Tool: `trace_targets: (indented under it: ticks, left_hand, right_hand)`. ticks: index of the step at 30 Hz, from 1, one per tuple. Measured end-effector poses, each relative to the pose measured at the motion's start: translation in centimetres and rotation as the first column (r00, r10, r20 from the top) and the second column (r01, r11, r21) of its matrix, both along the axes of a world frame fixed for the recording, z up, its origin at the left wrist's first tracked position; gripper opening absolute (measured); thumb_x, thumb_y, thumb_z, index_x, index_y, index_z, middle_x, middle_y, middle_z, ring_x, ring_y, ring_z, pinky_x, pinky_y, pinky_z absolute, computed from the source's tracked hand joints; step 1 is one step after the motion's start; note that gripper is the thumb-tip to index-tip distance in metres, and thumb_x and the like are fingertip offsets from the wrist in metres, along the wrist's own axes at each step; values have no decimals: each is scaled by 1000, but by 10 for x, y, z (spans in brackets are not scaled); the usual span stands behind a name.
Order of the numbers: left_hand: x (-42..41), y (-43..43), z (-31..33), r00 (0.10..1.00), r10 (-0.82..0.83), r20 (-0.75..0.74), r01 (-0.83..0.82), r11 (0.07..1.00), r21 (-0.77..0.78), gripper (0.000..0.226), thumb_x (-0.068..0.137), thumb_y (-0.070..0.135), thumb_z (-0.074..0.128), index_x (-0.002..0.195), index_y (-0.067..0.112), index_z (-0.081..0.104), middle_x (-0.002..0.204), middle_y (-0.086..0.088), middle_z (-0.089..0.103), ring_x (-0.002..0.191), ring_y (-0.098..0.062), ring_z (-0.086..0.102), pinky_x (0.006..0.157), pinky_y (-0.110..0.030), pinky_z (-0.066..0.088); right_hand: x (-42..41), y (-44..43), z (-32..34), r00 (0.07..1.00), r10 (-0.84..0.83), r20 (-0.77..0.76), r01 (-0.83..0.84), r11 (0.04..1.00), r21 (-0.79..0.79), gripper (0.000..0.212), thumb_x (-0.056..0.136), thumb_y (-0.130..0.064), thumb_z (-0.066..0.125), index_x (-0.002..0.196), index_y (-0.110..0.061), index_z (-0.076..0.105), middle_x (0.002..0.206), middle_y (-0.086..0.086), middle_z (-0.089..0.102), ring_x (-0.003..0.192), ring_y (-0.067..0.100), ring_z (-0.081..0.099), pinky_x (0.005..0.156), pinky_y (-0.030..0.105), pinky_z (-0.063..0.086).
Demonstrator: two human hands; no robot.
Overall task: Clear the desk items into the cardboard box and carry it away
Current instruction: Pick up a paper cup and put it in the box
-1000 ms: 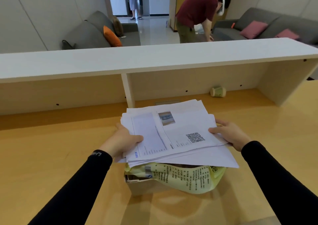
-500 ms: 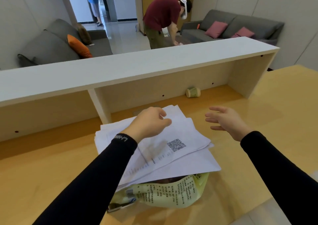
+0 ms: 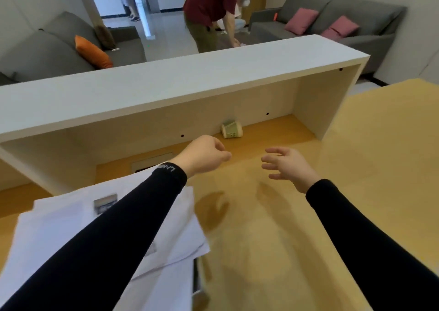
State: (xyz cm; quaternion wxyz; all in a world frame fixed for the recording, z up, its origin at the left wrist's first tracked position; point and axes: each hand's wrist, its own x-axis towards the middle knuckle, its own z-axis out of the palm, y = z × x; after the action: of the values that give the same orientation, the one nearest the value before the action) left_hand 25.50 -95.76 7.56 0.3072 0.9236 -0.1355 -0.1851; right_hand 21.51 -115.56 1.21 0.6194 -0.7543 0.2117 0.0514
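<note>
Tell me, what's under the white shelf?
A small cup lies tipped on the desk under the white shelf. The left forearm hides part of that space.

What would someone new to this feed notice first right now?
Two black-sleeved arms reach forward over the yellow desk, the left hand loosely curled and the right hand open, both empty. At lower left a stack of white papers lies under the left forearm. Far back under the white shelf, a small green cup lies on its side.
</note>
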Motion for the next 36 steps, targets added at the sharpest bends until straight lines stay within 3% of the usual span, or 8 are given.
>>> trace_targets:
  ticks: [8, 16, 19, 23, 25, 28, 33, 36]
  left_hand:
    - [57, -75, -46, 961, 247, -128, -249, 969, 3, 39, 90, 30, 58, 126, 13, 56, 125, -4, 59, 109, -20, 56, 87, -28, 44]
    - [120, -92, -85, 780, 455, -430, -576, 791, -208, 43, 91, 25, 58, 132, 15, 51, 141, -5, 49, 128, -22, 46, 103, -31, 38]
    - [142, -101, -94, 758, 474, -448, -623, 730, -282, 26, 91, 18, 56, 116, 15, 62, 126, -4, 61, 115, -21, 55, 83, -27, 43]
    - [164, -113, -113, 747, 430, -507, -629, 704, -329, 45, 86, 14, 59, 129, 19, 49, 122, 6, 60, 108, -10, 56, 74, -14, 45]
    - [170, -119, -118, 738, 421, -528, -643, 676, -360, 44, 86, 1, 53, 125, 21, 47, 105, 5, 63, 85, -2, 57, 52, -4, 45]
    - [170, -124, -124, 703, 459, -544, -699, 587, -408, 58, 84, -6, 49, 137, 16, 43, 115, -10, 64, 74, -9, 59, 41, -10, 44]
    - [155, -121, -122, 717, 569, -402, -691, 659, -299, 47, 85, 10, 58, 131, 16, 50, 122, -13, 62, 101, -25, 62, 75, -26, 49]
    - [138, -107, -99, 760, 569, -313, -647, 709, -281, 29, 87, 14, 54, 116, 16, 56, 110, -12, 66, 92, -25, 63, 80, -34, 50]
  right_hand:
    - [84, -49, -39, 992, 100, -71, -95, 993, 74, 43, 90, -17, 55, 132, -12, 48, 120, 10, 60, 103, 21, 61, 82, 34, 52]
    - [155, -44, -60, 983, 183, 4, -183, 980, 81, 50, 92, -7, 46, 140, -20, 41, 144, 4, 45, 129, 19, 45, 105, 33, 40]
    - [177, -42, -69, 980, 199, 18, -200, 974, 103, 55, 93, -11, 49, 145, -22, 32, 146, 0, 43, 128, 15, 44, 101, 26, 37]
    - [203, -41, -82, 980, 198, -27, -186, 953, 240, 69, 90, -9, 53, 149, -23, 19, 137, -4, 46, 122, 18, 48, 94, 28, 40]
    - [208, -40, -85, 976, 215, -47, -195, 944, 267, 67, 91, -8, 52, 148, -22, 21, 132, -6, 49, 113, 16, 52, 86, 23, 43]
    - [203, -39, -85, 970, 239, -49, -222, 948, 226, 49, 92, -10, 52, 139, -16, 39, 113, -5, 55, 89, 10, 57, 65, 9, 48]
    - [182, -37, -83, 979, 199, -40, -188, 963, 194, 10, 91, -26, 56, 101, -23, 53, 100, -1, 62, 91, 17, 59, 84, 29, 46]
    - [164, -23, -67, 979, 203, 12, -200, 951, 235, 6, 90, -30, 56, 85, -26, 56, 96, -2, 67, 85, 12, 62, 87, 36, 52]
